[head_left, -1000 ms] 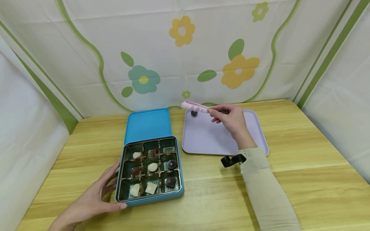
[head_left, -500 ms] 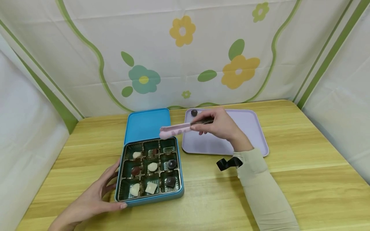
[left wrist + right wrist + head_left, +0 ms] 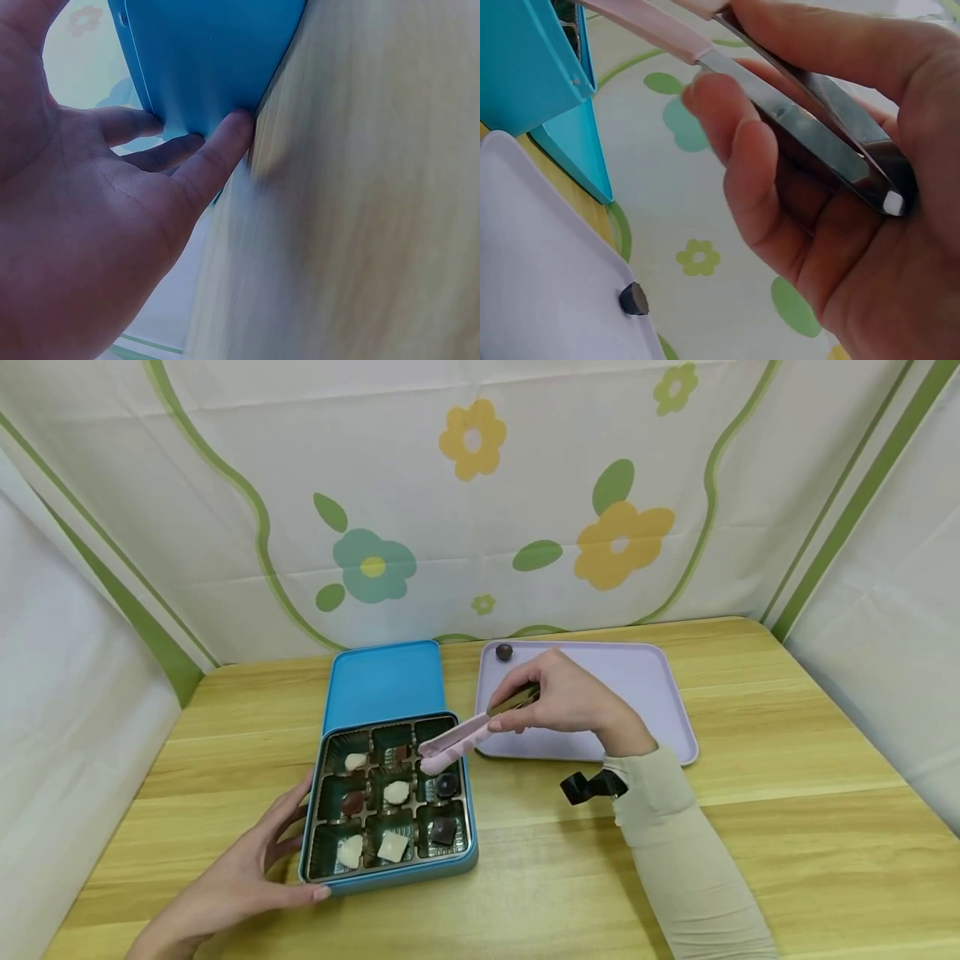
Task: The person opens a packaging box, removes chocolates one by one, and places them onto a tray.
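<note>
My left hand (image 3: 247, 872) rests against the left side of a blue tin (image 3: 405, 881), thumb at its front corner. In the left wrist view its fingers (image 3: 214, 161) lie fairly straight against the tin's wall. The tin's green insert has several compartments with white, brown and dark chocolates. My right hand (image 3: 570, 697) pinches tongs (image 3: 457, 743) with a metal handle and pink cat-paw tips. These tips stand slightly apart over the tin's right column, close to a round dark chocolate (image 3: 447, 786); no chocolate shows between them. The right wrist view shows the metal handle (image 3: 802, 124) between thumb and fingers.
A lilac tray (image 3: 645, 668) lies at the back right, with a round dark chocolate (image 3: 504, 652) near its far left corner. Behind the tin lies its blue lid (image 3: 386, 681), partly under it. A flowered cloth (image 3: 480, 518) hangs behind the wooden table (image 3: 787, 735).
My right hand has moved left and toward me, bringing the tongs from above the tray's dark chocolate to the tin's right column. The left hand and tin have stayed put.
</note>
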The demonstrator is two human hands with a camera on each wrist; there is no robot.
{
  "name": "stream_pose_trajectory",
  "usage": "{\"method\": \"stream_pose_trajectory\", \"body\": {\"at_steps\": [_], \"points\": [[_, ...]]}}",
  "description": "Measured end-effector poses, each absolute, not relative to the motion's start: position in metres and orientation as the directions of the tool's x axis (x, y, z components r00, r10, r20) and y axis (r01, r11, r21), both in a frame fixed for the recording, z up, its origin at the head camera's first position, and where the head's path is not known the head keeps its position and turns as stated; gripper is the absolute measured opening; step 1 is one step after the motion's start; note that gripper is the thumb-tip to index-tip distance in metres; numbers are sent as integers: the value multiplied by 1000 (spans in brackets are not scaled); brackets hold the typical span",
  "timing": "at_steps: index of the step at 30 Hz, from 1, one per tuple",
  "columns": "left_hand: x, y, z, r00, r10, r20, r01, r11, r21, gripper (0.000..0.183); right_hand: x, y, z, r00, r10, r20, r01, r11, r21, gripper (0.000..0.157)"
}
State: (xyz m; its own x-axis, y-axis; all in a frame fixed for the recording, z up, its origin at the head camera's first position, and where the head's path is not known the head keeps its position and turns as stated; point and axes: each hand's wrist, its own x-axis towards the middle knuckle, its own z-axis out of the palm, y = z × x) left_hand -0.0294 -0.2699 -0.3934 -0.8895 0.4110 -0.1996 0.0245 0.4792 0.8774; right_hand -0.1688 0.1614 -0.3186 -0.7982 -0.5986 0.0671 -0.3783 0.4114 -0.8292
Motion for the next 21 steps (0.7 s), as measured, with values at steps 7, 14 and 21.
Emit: {"method": "stream_pose_trajectory", "body": {"at_steps": [7,14,21], "points": [[-28,-269,-392,-894,405,-194,26,478,878,120,-164,156,-312,-758,-645,94,-474,447,-759,12],[-28,-269,-392,-897,406,-177,46,483,875,121,-154,146,-303,-742,-666,81,-504,473,-723,15],[-30,-264,-392,-892,415,-178,39,464,885,120,-149,139,-302,-713,-694,101,-576,496,-650,14]]}}
